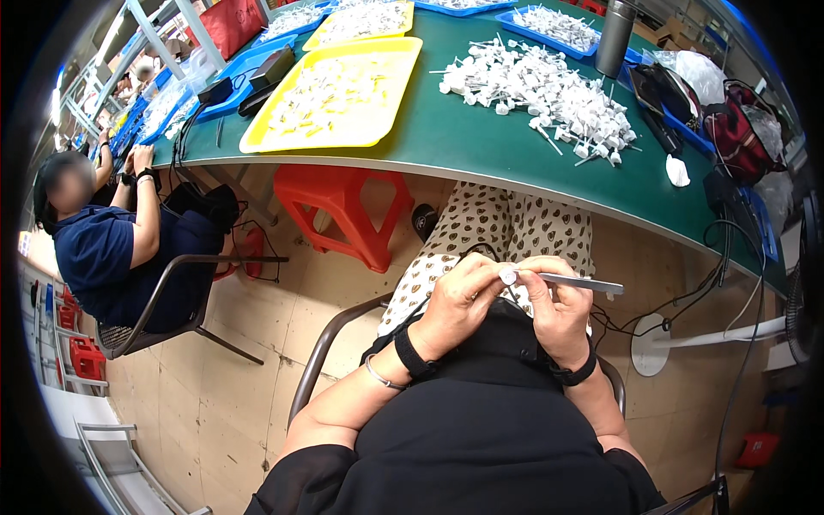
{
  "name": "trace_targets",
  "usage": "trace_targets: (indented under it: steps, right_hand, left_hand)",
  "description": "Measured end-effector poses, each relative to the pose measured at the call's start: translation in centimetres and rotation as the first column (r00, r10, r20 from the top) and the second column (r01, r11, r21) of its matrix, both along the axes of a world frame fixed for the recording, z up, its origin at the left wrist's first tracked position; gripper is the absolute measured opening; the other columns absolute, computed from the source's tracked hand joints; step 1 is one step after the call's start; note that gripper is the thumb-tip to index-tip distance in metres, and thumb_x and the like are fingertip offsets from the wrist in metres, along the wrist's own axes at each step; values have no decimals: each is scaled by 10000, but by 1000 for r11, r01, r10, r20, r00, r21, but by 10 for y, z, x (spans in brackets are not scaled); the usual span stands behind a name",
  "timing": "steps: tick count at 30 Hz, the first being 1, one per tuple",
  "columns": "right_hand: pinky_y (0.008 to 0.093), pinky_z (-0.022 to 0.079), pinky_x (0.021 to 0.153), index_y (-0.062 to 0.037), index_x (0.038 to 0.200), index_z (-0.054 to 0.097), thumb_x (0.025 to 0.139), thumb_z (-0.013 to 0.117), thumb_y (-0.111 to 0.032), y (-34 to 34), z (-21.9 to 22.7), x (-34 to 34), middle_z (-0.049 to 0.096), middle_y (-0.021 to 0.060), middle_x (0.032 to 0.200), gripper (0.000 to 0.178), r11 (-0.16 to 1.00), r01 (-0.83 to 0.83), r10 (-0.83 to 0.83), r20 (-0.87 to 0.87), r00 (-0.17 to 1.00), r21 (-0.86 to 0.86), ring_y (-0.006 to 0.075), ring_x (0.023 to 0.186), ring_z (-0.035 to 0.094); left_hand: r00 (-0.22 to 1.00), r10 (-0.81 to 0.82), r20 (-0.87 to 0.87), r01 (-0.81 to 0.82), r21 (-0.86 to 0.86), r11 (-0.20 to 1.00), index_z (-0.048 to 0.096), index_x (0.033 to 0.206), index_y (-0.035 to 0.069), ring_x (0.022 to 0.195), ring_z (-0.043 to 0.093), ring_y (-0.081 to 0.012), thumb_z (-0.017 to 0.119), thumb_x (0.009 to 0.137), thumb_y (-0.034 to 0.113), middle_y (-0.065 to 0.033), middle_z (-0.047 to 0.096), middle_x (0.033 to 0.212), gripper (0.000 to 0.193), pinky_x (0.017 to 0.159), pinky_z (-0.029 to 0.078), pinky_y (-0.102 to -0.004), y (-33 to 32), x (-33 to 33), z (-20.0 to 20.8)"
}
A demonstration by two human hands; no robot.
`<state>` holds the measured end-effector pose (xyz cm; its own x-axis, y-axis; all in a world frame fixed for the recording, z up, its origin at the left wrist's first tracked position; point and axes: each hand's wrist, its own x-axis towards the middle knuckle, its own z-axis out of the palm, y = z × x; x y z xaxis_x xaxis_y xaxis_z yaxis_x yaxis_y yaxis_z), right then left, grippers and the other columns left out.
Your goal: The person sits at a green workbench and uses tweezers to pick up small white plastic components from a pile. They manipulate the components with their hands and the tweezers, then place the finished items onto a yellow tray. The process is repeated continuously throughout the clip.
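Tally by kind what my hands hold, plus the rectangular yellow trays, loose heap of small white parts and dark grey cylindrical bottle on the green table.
Small round-faced white piece between left hand and right hand: 1
Flat grey strip in the right hand: 1
Rectangular yellow trays: 2
Loose heap of white parts: 1
Dark grey cylindrical bottle: 1
Total: 6
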<state>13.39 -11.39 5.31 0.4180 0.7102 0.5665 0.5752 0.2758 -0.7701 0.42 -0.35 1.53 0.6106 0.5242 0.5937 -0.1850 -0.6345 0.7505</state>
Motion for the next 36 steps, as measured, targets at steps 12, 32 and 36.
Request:
trace_targets:
  steps: [12,32,36]
  right_hand:
    - [290,557,715,28,1040,702,957,698,-5,-5,7,0,714,108,933,89,995,-88,66,-339,938,-50,168,796,701]
    - [260,533,664,34,1004,706,988,681,-38,0,0,1,733,78,884,78,996,-84,74,-336,939,-15,131,738,677]
    - [254,527,660,34,999,706,986,679,-28,-1,3,2,731,77,884,69,997,-70,58,-266,962,-38,123,736,670]
  left_hand:
    - [998,-50,26,51,-34,998,721,1106,39,812,663,-248,719,892,-43,-100,645,929,229,705,537,-327,3,-1,1]
    - [998,-60,6,61,-49,997,719,1097,38,810,643,-242,711,895,-46,-95,636,922,218,707,523,-334,3,0,-3]
    - [997,-68,22,68,-36,997,720,1105,40,813,644,-242,711,898,-43,-94,637,923,223,708,526,-333,3,1,-3]
